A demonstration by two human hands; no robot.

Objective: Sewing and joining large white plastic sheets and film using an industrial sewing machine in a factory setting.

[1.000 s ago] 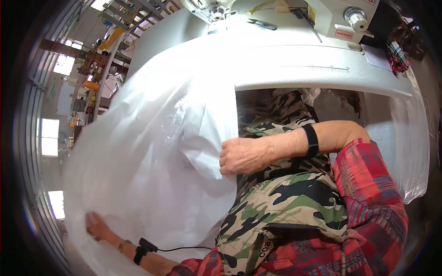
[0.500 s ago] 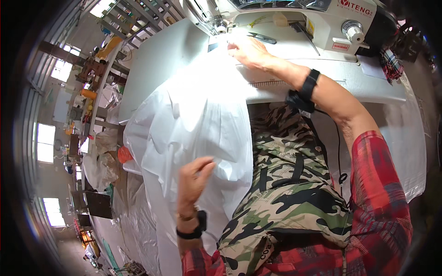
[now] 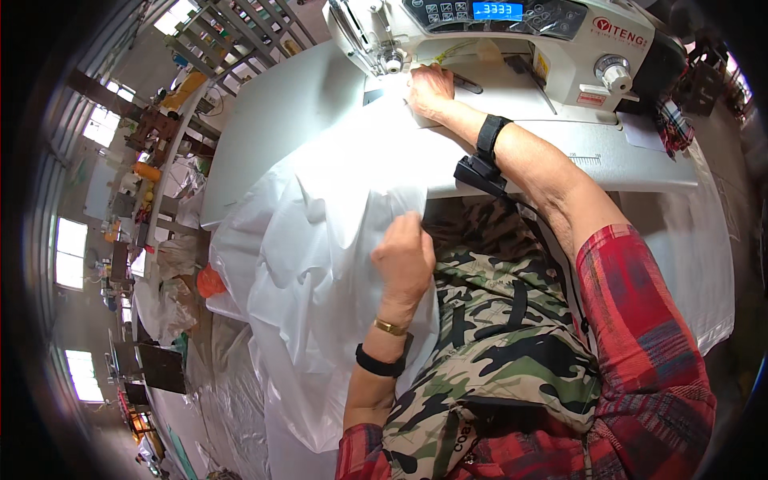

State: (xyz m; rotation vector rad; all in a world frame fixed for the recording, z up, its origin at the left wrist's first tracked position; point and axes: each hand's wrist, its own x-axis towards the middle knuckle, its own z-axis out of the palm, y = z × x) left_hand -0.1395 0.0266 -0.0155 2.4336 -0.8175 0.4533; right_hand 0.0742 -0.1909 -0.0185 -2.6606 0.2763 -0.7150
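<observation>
A thin, glossy white plastic sheet [image 3: 300, 232] runs from beneath the sewing machine's needle area down over the table's front edge and hangs by my lap. Its upper part is washed out by the lamp glare. My left hand [image 3: 406, 254] is closed on the sheet's right edge, just below the tabletop. Beside the presser foot [image 3: 392, 64], my right hand [image 3: 430, 86] has its fingers curled on the sheet's top right corner; the glare partly hides the fingertips. The white sewing machine [image 3: 496, 40] stands over both, its display [image 3: 498, 11] lit.
Dark thread snips [image 3: 466, 83] lie right of my right hand on the machine bed. A plaid cloth [image 3: 676, 128] hangs at the table's right end. Bagged material and an orange bundle [image 3: 210, 281] sit left. A cable trails from my right wrist.
My left hand has moved up and right and closed on the sheet's edge. My right hand has shifted slightly right, and its forearm has swung left.
</observation>
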